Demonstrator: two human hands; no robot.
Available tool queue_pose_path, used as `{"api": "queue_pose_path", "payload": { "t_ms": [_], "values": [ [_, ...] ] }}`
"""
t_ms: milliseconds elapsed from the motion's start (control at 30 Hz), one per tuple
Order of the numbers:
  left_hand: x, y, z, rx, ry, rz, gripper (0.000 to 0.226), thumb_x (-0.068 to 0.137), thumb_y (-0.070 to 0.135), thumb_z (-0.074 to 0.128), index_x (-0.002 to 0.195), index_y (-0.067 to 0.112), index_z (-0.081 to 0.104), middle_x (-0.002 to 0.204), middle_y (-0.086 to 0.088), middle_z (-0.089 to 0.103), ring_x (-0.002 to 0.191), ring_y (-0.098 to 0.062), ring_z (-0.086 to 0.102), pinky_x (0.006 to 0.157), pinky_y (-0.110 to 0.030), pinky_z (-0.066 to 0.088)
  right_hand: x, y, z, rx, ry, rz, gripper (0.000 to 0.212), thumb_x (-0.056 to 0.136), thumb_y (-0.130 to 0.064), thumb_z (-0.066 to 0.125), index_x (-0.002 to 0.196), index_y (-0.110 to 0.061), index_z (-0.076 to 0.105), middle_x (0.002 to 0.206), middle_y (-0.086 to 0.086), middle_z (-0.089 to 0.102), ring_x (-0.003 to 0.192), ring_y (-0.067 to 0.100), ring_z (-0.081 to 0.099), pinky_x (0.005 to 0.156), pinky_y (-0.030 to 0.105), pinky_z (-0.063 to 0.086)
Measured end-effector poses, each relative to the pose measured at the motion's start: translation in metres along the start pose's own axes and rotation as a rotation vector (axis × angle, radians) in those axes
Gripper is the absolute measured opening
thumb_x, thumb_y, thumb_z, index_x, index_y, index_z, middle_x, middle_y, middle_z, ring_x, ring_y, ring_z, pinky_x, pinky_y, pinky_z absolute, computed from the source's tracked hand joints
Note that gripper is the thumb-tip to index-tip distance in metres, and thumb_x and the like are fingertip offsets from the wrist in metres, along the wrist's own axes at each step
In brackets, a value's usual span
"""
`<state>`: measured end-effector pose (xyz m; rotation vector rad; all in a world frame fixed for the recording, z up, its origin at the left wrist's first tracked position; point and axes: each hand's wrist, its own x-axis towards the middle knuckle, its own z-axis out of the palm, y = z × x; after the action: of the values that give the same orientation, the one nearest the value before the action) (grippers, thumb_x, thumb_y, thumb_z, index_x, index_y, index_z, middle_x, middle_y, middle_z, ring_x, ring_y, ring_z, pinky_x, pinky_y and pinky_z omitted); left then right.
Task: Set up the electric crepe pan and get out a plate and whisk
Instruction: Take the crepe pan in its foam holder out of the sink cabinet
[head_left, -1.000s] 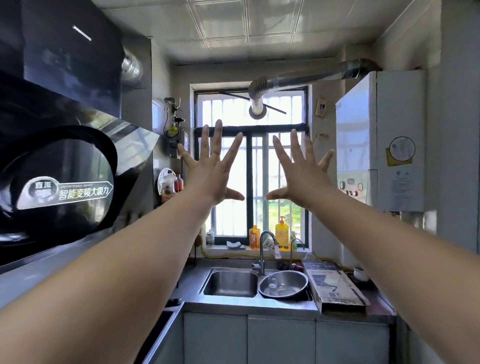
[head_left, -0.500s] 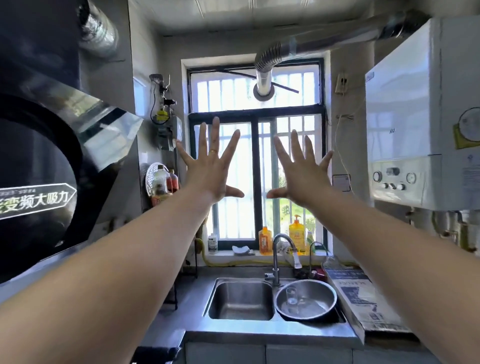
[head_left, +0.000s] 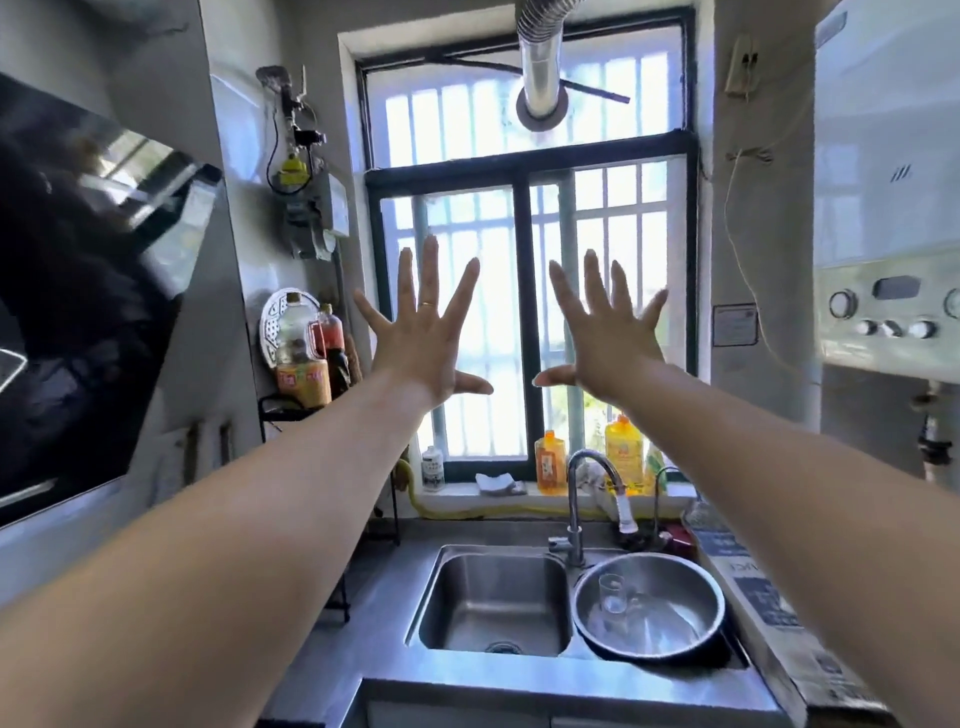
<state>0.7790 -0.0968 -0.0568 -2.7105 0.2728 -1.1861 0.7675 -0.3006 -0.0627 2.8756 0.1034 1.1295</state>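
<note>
Crepe pan, plate and whisk: none identifiable in view, so their positions relative to either hand cannot be stated. Task judged at its start; nothing set up or taken out. Left hand (head_left: 423, 338) and right hand (head_left: 608, 338) are raised side by side before the window (head_left: 527, 291), fingers spread wide, holding nothing. Below, at 6 o'clock, the sink (head_left: 496, 597); at 5 o'clock a steel bowl (head_left: 649, 605) containing a glass (head_left: 613, 592). A cardboard box (head_left: 769, 618) lies on the tabletop (head_left: 363, 597) at 4 o'clock, contents unknown.
</note>
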Motion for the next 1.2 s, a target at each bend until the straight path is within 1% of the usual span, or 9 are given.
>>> {"api": "queue_pose_path", "payload": {
  "t_ms": [100, 367, 500, 633, 733, 833, 900, 967, 1200],
  "values": [
    [0.011, 0.006, 0.027, -0.027, -0.037, -0.014, 0.136, 0.061, 0.08, 0.062, 0.146, 0.032, -0.032, 0.151, -0.011, -0.043, 0.141, -0.037, -0.034, 0.101, -0.079, 0.0, 0.016, 0.008, 0.03, 0.032, -0.022, -0.012, 0.127, 0.069, -0.075, 0.06, 0.151, -0.029, -0.025, 0.16, 0.01, -0.028, 0.149, 0.037, -0.018, 0.11, 0.075, 0.002],
    [0.024, 0.027, 0.114, -0.039, -0.144, -0.035, 0.135, 0.062, 0.079, 0.062, 0.145, 0.034, -0.034, 0.15, -0.011, -0.044, 0.141, -0.035, -0.035, 0.102, -0.077, -0.005, 0.032, 0.011, 0.121, 0.104, -0.16, -0.014, 0.128, 0.07, -0.073, 0.063, 0.15, -0.031, -0.028, 0.159, 0.009, -0.032, 0.148, 0.037, -0.022, 0.11, 0.074, -0.003],
    [0.02, 0.041, 0.162, -0.065, -0.201, -0.028, 0.134, 0.064, 0.077, 0.063, 0.145, 0.034, -0.034, 0.151, -0.01, -0.043, 0.142, -0.036, -0.034, 0.102, -0.078, -0.004, 0.023, 0.01, 0.167, 0.12, -0.217, -0.023, 0.127, 0.071, -0.07, 0.064, 0.15, -0.031, -0.028, 0.158, 0.009, -0.032, 0.148, 0.037, -0.022, 0.11, 0.074, -0.004],
    [0.007, 0.05, 0.223, -0.086, -0.281, -0.041, 0.132, 0.065, 0.079, 0.059, 0.144, 0.034, -0.036, 0.151, -0.011, -0.044, 0.141, -0.037, -0.034, 0.102, -0.08, 0.0, 0.01, 0.003, 0.225, 0.123, -0.311, -0.013, 0.124, 0.074, -0.068, 0.063, 0.15, -0.032, -0.028, 0.158, 0.008, -0.033, 0.147, 0.036, -0.024, 0.109, 0.074, -0.006],
    [-0.013, 0.053, 0.266, -0.088, -0.33, -0.045, 0.133, 0.065, 0.079, 0.06, 0.144, 0.033, -0.037, 0.151, -0.012, -0.043, 0.141, -0.038, -0.034, 0.101, -0.081, 0.0, -0.005, -0.003, 0.271, 0.144, -0.371, 0.003, 0.121, 0.076, -0.066, 0.062, 0.149, -0.032, -0.029, 0.157, 0.009, -0.035, 0.146, 0.038, -0.025, 0.109, 0.074, -0.009],
    [-0.036, 0.055, 0.305, -0.037, -0.376, -0.034, 0.134, 0.06, 0.085, 0.054, 0.146, 0.029, -0.034, 0.153, -0.015, -0.039, 0.142, -0.041, -0.03, 0.1, -0.08, 0.003, -0.023, -0.012, 0.313, 0.148, -0.419, 0.005, 0.122, 0.074, -0.069, 0.061, 0.15, -0.032, -0.026, 0.158, 0.011, -0.033, 0.146, 0.041, -0.024, 0.109, 0.075, -0.004],
    [-0.06, 0.058, 0.336, -0.031, -0.439, -0.03, 0.134, 0.061, 0.086, 0.052, 0.146, 0.028, -0.034, 0.153, -0.017, -0.038, 0.142, -0.042, -0.029, 0.101, -0.08, 0.005, -0.041, -0.019, 0.344, 0.158, -0.484, 0.011, 0.121, 0.074, -0.07, 0.061, 0.151, -0.032, -0.025, 0.158, 0.012, -0.032, 0.145, 0.042, -0.025, 0.108, 0.076, -0.003],
    [-0.087, 0.063, 0.368, -0.071, -0.504, -0.038, 0.132, 0.062, 0.086, 0.051, 0.145, 0.029, -0.034, 0.152, -0.016, -0.039, 0.142, -0.041, -0.031, 0.102, -0.08, 0.005, -0.062, -0.028, 0.377, 0.154, -0.546, 0.013, 0.122, 0.073, -0.071, 0.061, 0.151, -0.033, -0.025, 0.159, 0.011, -0.031, 0.146, 0.041, -0.023, 0.108, 0.077, -0.003],
    [-0.165, 0.083, 0.442, -0.112, -0.646, -0.043, 0.134, 0.06, 0.086, 0.053, 0.147, 0.03, -0.032, 0.151, -0.014, -0.042, 0.142, -0.038, -0.032, 0.103, -0.078, 0.003, -0.13, -0.046, 0.457, 0.142, -0.649, 0.038, 0.124, 0.07, -0.071, 0.064, 0.151, -0.034, -0.022, 0.16, 0.009, -0.027, 0.149, 0.037, -0.018, 0.109, 0.076, 0.003]
  ]
}}
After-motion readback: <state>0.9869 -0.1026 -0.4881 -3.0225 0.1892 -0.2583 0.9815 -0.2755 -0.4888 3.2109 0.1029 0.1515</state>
